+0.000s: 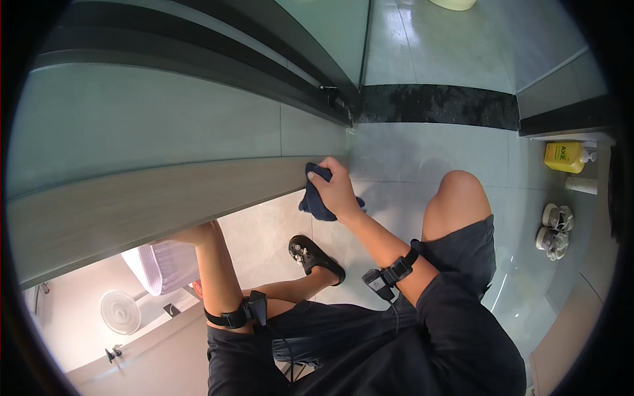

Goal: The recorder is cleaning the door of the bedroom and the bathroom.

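My right hand (336, 190) grips a bunched dark blue cloth (317, 200) and presses it to the right end of a grey-brown panel (163, 203), which looks like a door edge. Part of the cloth hangs below the fingers and shows past the wrist. My left hand (190, 234) reaches to the lower edge of the same panel, farther left. Its fingers are hidden behind that edge, so what they hold cannot be seen. A black strap with a small device sits on each of my arms.
Dark sliding-door rails (208, 54) run above the panel to a black stone threshold (441, 105). On the right are a yellow AXE bottle (564, 157) and a pair of sneakers (554, 231). Lavender fabric (161, 267) and a round whitish object (120, 313) lie lower left. My foot wears a black clog (314, 257).
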The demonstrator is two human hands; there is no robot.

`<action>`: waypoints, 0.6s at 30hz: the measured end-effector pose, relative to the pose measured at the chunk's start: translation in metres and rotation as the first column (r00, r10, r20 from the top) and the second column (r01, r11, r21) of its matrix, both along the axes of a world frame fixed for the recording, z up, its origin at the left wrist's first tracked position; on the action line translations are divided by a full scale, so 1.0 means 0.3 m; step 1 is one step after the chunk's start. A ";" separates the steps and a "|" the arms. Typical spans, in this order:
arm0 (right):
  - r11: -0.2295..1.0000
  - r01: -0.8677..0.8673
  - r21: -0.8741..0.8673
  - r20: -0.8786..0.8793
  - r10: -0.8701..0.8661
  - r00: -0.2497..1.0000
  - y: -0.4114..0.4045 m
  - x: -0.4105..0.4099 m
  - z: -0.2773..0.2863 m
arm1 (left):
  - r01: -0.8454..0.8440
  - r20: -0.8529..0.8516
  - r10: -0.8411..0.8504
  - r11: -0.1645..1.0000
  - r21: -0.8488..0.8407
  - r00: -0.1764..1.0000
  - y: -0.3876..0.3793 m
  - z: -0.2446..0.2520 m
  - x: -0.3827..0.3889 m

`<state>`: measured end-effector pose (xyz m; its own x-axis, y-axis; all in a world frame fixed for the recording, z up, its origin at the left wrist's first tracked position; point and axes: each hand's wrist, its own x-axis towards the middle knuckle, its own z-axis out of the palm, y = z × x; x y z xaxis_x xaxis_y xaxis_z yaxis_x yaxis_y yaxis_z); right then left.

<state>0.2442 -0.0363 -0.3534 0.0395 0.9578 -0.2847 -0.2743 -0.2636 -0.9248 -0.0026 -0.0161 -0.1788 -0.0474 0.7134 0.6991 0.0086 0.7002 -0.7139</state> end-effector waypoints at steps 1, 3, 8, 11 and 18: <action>1.000 -0.006 -0.015 -0.007 0.006 1.000 0.004 0.012 -0.032 | -0.007 0.008 0.007 1.000 0.001 1.000 0.010 -0.007 0.013; 0.997 0.014 -0.070 0.110 -0.006 0.994 0.041 0.042 -0.091 | -0.019 0.016 0.019 1.000 0.001 1.000 0.029 -0.016 0.028; 1.000 -0.014 0.000 0.071 0.014 0.997 -0.010 0.002 0.028 | 0.009 0.026 -0.008 1.000 -0.014 1.000 0.003 0.001 0.013; 0.998 -0.031 0.055 0.140 0.023 0.990 0.011 0.025 -0.037 | -0.044 0.002 0.044 0.999 -0.003 0.999 0.018 -0.002 0.019; 0.998 -0.030 0.048 0.122 0.024 0.992 -0.005 0.021 0.044 | -0.024 -0.019 0.024 1.000 0.000 1.000 0.015 0.012 0.030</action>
